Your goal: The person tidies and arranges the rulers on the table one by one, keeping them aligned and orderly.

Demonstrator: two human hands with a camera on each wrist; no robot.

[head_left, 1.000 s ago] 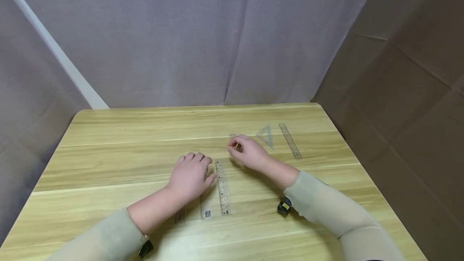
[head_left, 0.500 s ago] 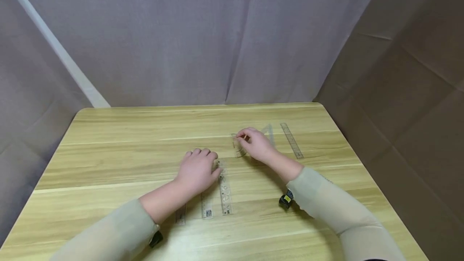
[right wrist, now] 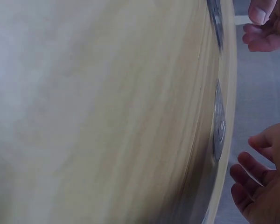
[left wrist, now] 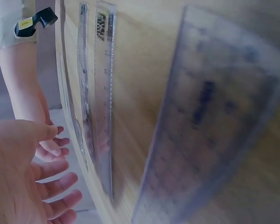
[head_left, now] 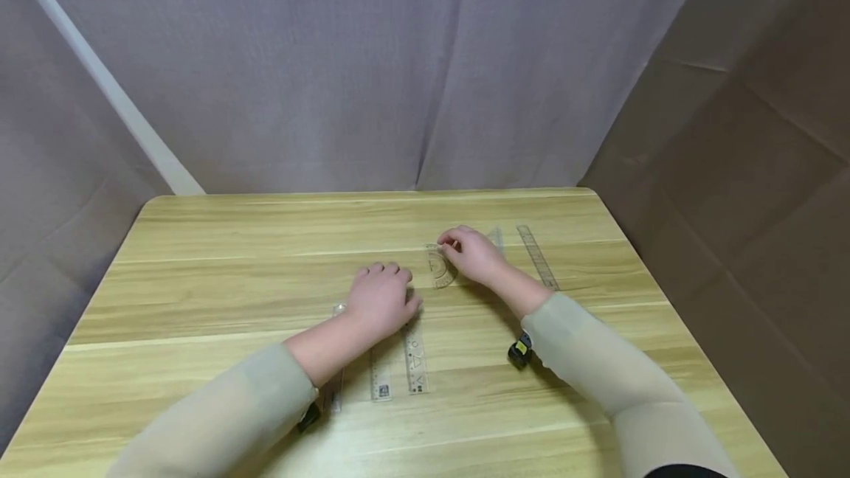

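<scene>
- Where the view begins, nearest the person, two sleeved forearms reach over the wooden worktop [head_left: 199, 293], each with a small black clip at the cuff.
- Three clear straight rulers [head_left: 415, 356] lie side by side under and beside the left forearm, long axes running away from the person; the left wrist view shows them as parallel strips.
- Left hand [head_left: 384, 299]: palm down on the far ends of these rulers, fingers fairly straight and resting, clasping nothing.
- Just beyond and to the right lies one clear half-round protractor [head_left: 440, 268], flat on the worktop, straight edge to the left, curve bulging right toward the right hand.
- Right hand [head_left: 473, 253]: fingertips bent down at the far right rim of the protractor. Whether they pinch it or merely touch it cannot be told; the right wrist view shows loosely curled fingers with a gap between them.
- Key relation: the protractor lies directly left of the right grip and just beyond the left one, well within reach of both; the right hand is the nearer, already at its edge.
- Farther right, partly hidden behind the right hand, sits one clear triangle [head_left: 495, 238], and beside it a fourth straight ruler [head_left: 537, 257], angled slightly, well apart from the other three.
- Count: four straight rulers, one protractor, one triangle.
- Grey curtain and brown board close the background.
</scene>
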